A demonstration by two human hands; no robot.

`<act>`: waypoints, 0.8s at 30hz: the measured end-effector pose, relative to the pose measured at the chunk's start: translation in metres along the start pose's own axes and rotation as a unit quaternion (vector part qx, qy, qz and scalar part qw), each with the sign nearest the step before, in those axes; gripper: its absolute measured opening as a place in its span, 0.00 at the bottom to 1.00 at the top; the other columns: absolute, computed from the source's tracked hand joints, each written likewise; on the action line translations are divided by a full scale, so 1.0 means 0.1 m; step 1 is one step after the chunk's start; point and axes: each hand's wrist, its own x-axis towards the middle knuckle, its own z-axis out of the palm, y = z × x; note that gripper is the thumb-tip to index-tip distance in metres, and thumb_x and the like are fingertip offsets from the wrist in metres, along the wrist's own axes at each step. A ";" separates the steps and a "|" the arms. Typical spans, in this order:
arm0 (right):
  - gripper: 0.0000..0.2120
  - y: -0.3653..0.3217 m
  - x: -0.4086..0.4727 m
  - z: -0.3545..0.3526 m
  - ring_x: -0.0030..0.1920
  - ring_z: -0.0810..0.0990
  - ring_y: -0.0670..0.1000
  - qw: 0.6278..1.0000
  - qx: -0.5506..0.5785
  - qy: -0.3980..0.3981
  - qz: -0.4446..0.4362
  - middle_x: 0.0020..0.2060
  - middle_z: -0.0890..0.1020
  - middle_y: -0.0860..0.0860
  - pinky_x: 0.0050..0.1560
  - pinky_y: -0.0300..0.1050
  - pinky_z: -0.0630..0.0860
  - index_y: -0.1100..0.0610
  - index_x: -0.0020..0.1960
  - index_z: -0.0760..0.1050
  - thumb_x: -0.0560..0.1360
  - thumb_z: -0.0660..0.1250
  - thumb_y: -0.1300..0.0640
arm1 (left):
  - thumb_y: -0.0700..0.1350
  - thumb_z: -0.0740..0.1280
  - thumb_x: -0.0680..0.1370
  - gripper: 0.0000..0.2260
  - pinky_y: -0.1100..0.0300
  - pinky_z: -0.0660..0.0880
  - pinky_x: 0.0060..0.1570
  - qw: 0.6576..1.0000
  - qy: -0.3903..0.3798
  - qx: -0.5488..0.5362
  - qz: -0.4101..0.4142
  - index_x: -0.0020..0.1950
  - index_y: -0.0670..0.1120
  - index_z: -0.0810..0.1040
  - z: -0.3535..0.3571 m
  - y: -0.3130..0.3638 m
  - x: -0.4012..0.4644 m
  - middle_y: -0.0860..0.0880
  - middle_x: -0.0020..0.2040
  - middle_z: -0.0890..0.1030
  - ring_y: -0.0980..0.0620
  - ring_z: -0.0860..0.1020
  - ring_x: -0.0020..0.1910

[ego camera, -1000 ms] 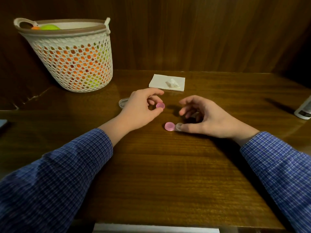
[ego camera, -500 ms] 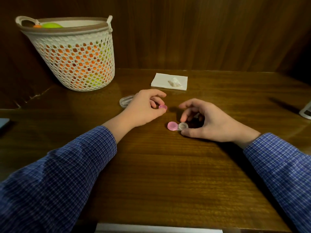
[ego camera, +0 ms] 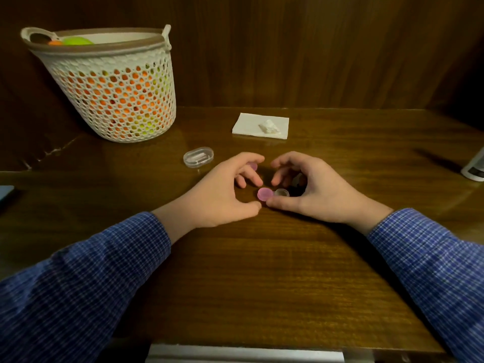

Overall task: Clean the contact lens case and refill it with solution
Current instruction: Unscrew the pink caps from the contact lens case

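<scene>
The white bottle (ego camera: 475, 166) at the table's (ego camera: 262, 271) right edge is cut off by the frame. The left hand (ego camera: 222, 195) hides most of a pink cap (ego camera: 253, 166). The right hand (ego camera: 311, 192) conceals the lens case's (ego camera: 273, 193) far side. Basket (ego camera: 112, 87) contents are indistinct.

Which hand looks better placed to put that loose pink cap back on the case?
The left hand: its fingers already pinch the loose pink cap beside the case, which the right hand steadies on the table.

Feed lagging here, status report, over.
Left hand pinching loose pink cap. Right hand steadying lens case, one well uncapped. Nothing in the way.
</scene>
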 end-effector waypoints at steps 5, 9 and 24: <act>0.20 -0.04 0.00 0.09 0.47 0.82 0.38 0.999 -0.045 0.019 -0.011 0.43 0.83 0.40 0.43 0.30 0.78 0.44 0.58 0.77 0.70 0.77 0.40 | 0.49 0.79 0.73 0.39 0.79 0.70 0.49 1.000 0.008 -0.001 -0.004 0.79 0.54 0.64 0.01 0.01 0.04 0.59 0.58 0.80 0.70 0.75 0.56; 0.18 -0.08 0.00 0.06 0.44 0.83 0.40 0.999 -0.010 0.028 0.028 0.42 0.85 0.42 0.41 0.33 0.80 0.42 0.54 0.78 0.69 0.75 0.35 | 0.48 0.79 0.74 0.36 0.79 0.70 0.49 1.000 0.023 -0.007 -0.005 0.77 0.53 0.67 0.01 0.02 0.05 0.59 0.54 0.80 0.74 0.75 0.55; 0.07 -0.05 0.00 -0.02 0.36 0.84 0.45 0.995 0.048 0.028 0.079 0.37 0.87 0.48 0.35 0.36 0.80 0.48 0.51 0.81 0.80 0.65 0.57 | 0.44 0.77 0.76 0.20 0.58 0.76 0.61 0.997 0.074 -0.002 -0.024 0.66 0.53 0.79 0.01 0.10 0.03 0.61 0.46 0.86 0.65 0.81 0.55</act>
